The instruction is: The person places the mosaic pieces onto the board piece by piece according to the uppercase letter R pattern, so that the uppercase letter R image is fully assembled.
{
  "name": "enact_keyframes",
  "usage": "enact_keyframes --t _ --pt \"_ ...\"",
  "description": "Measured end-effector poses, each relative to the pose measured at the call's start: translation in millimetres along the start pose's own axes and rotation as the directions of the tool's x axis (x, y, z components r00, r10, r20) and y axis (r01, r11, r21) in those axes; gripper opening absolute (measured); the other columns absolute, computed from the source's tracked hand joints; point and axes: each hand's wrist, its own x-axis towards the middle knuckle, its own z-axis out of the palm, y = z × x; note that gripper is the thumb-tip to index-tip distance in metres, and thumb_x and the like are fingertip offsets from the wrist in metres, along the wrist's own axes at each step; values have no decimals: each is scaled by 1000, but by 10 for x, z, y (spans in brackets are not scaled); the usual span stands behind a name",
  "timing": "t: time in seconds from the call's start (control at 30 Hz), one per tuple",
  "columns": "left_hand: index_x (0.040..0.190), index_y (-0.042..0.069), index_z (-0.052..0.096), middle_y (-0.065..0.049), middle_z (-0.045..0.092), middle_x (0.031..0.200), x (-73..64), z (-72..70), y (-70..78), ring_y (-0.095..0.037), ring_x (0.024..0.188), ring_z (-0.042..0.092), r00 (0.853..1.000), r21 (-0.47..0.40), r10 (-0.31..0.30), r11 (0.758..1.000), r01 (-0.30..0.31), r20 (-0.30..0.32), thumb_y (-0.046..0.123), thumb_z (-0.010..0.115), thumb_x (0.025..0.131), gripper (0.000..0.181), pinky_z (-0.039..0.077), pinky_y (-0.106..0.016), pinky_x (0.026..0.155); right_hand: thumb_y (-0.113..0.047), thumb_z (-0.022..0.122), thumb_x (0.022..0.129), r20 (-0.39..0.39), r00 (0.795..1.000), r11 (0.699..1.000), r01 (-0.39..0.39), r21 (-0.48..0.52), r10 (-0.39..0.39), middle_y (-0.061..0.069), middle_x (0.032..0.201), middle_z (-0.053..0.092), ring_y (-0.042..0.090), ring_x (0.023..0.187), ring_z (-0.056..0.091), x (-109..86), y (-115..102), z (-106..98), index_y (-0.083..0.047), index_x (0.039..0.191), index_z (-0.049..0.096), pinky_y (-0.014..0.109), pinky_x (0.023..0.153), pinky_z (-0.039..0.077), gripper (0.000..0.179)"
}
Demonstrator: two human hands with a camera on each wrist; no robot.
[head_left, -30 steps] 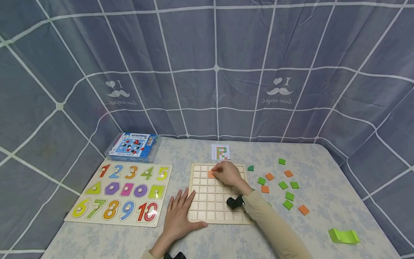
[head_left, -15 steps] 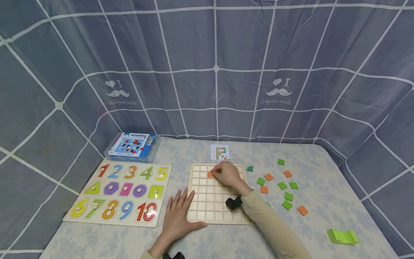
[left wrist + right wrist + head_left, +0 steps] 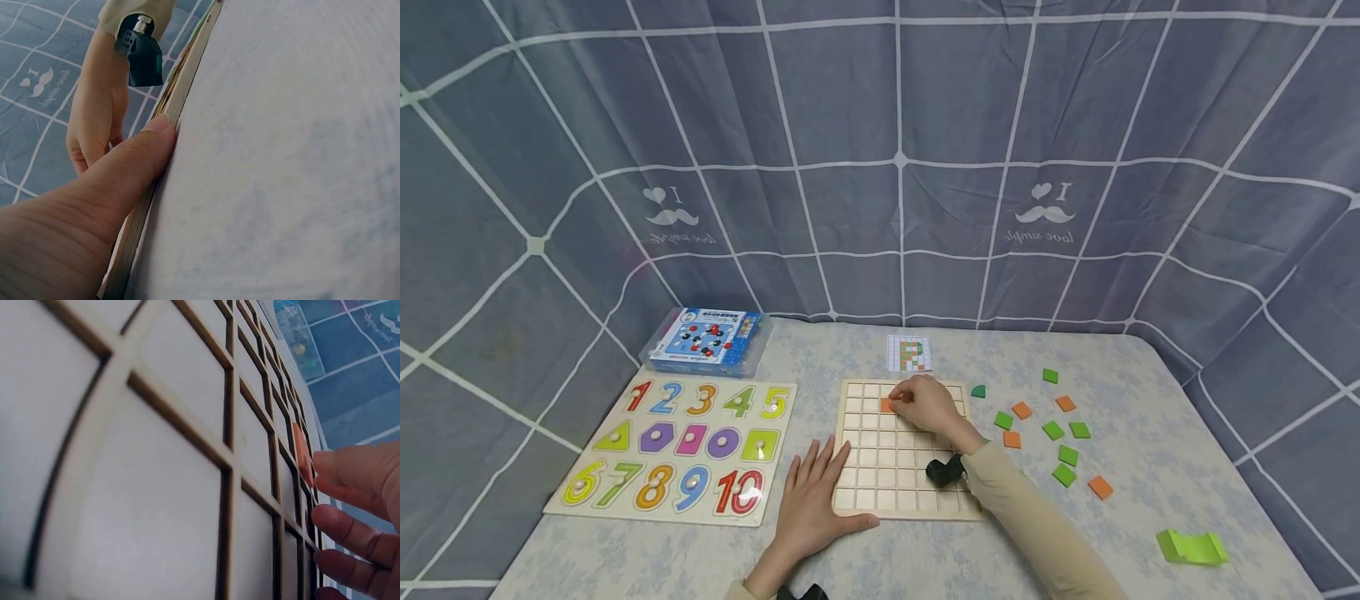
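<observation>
A wooden grid board (image 3: 887, 479) lies on the table in front of me. My right hand (image 3: 928, 403) reaches over its far part and pinches an orange square tile (image 3: 887, 406) at a cell in the second row from the far edge. In the right wrist view, the fingertips touch this orange tile (image 3: 302, 453) at the board; whether it sits fully in the cell I cannot tell. My left hand (image 3: 815, 498) rests at the board's near left corner with fingers spread. In the left wrist view, its thumb (image 3: 140, 153) presses against the board's edge (image 3: 140, 219).
Several green tiles (image 3: 1063, 475) and orange tiles (image 3: 1101, 487) lie scattered right of the board, beside a dark green quarter-round piece (image 3: 978, 392). A pattern card (image 3: 909, 353) lies behind. Left are a number puzzle (image 3: 681, 462) and a plastic box (image 3: 707, 342); a green block (image 3: 1192, 547) is at right.
Both hands stay almost where they were, the right one still at the orange tile. The head view shifts very slightly.
</observation>
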Motion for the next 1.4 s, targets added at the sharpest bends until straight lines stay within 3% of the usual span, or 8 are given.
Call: enact_keyframes --t 0.1,0.3,0.57,1.0,1.4 --pt "146 14 40 -13 33 149 0 18 1 -35 139 20 1000 -9 3 1000 -3 -3 77 66 61 109 12 -55 108 -21 70 87 -35 999 999 18 35 -17 -6 76 58 10 65 52 -36 54 -37 -12 97 74 29 56 43 13" --pt "146 12 41 -14 34 149 4 26 -7 -37 138 21 1000 -19 15 1000 -15 -27 78 66 61 109 14 -57 107 -19 73 85 -182 983 994 43 97 -25 -3 79 59 12 64 51 -169 174 -174 -9 98 75 30 58 44 17" --pt "146 12 40 -15 32 150 17 -22 -18 -36 139 19 1000 -19 9 1000 -10 -12 77 67 61 109 12 -56 108 -22 77 81 -304 952 996 1 85 25 2 82 62 17 68 50 -396 365 -438 -5 100 74 34 60 43 25" --pt "147 13 38 -14 29 151 13 -18 -8 -34 141 16 1000 -40 -15 999 16 26 75 68 62 109 9 -54 109 -24 77 81 -314 936 987 -150 56 160 7 92 66 23 78 56 -777 696 -697 -5 100 74 35 61 46 28" --pt "147 13 39 -15 30 151 8 -18 -5 -35 140 17 1000 -40 -4 999 5 15 75 68 62 109 10 -54 109 -23 78 80 -254 928 961 -276 21 272 9 91 65 23 76 59 -883 773 -775 -3 101 73 34 60 47 30"
